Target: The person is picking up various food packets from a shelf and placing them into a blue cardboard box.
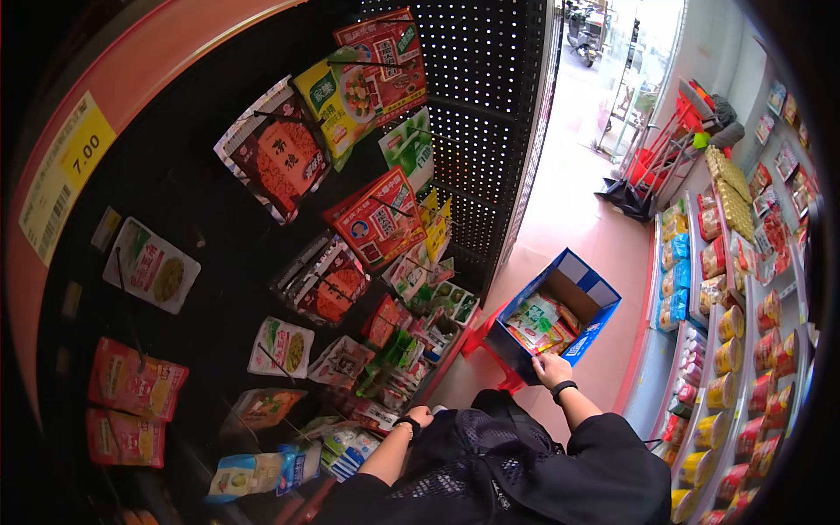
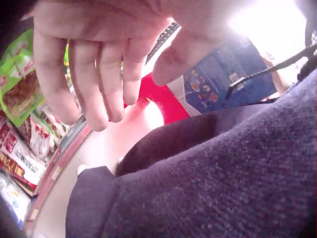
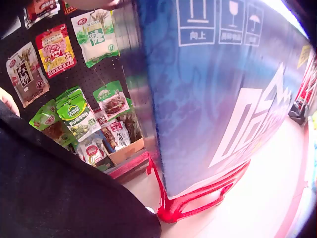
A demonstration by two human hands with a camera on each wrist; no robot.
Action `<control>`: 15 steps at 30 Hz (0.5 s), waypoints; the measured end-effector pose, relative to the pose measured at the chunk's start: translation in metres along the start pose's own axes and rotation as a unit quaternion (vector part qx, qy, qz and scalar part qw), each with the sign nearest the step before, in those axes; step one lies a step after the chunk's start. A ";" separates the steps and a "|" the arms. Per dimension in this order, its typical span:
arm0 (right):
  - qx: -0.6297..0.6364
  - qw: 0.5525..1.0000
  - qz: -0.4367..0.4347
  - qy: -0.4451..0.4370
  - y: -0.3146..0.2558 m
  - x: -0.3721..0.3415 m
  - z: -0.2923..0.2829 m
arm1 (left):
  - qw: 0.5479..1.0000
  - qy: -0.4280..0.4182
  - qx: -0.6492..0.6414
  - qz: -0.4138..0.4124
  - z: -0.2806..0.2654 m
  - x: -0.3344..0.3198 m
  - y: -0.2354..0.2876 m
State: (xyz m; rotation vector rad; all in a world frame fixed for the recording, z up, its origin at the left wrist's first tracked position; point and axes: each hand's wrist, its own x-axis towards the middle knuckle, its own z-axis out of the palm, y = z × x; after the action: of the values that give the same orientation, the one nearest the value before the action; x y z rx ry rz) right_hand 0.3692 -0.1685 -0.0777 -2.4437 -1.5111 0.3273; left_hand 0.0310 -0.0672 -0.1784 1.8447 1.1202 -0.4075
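Observation:
A blue cardboard box (image 1: pixel 518 357) stands open-topped on a red stool (image 3: pixel 200 207), with several colourful packets (image 1: pixel 535 320) lying inside it. My right hand (image 1: pixel 553 371) grips the box's near rim, thumb and fingers at the edge. The right wrist view is mostly filled by the box's printed side, and only a sliver of the hand shows at its top. My left hand (image 2: pixel 94 64) hangs with loosely bent fingers and holds nothing. In the head view it is low beside my body, near the bottom of the packet display.
To the left, a black pegboard (image 1: pixel 477 96) carries hanging food packets, with a yellow price tag (image 1: pixel 83 150) on the rail. Shelves of cup noodles (image 1: pixel 728 357) line the right side. A pink-lit floor (image 1: pixel 560 188) leads to a bright doorway, with a red bucket (image 1: pixel 646 171) and cleaning tools nearby.

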 end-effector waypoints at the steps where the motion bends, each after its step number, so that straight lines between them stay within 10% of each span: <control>1: -0.002 1.000 0.004 -0.007 -0.001 0.000 -0.001 | 1.000 0.018 -0.019 0.001 0.005 0.000 -0.011; 7: 0.011 1.000 -0.019 -0.009 0.003 -0.002 0.001 | 0.941 0.087 -0.263 -0.193 0.019 -0.009 -0.021; 15: 0.135 0.985 -0.051 -0.093 0.040 0.005 0.002 | 0.868 0.148 -0.461 -0.110 0.045 0.052 0.074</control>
State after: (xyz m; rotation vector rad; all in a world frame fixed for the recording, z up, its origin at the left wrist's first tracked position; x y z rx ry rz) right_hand 0.4040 -0.1811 -0.0931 -2.1671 -1.5438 0.7082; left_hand 0.1273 -0.0902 -0.1974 0.9387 1.4064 0.2857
